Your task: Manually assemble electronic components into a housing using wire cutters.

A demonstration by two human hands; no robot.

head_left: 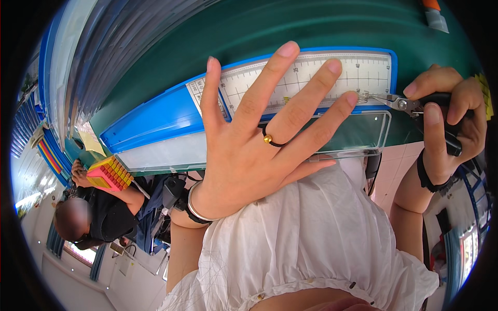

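My left hand (259,129) is spread palm down over a long blue plastic case (155,116). Its fingers are apart, and a black cord ring with a gold bead circles one of them. Under the fingers, the case holds a white paper strip (311,70) printed with a ruler scale and grid. My right hand (448,111) grips small needle-nose pliers (402,105) with black handles. Their tips point left, at a thin wire coil (365,97) like a small spring, near the case's right end. That coil lies beside my left index fingertip; whether the fingertip touches it I cannot tell.
A clear plastic lid (384,129) extends along the near side of the case on the green tabletop (218,36). An orange-capped tube (436,18) lies at the far right. Left are stacked clear sheets or bins (124,36), a pink-and-yellow block (110,173) and another person (111,212).
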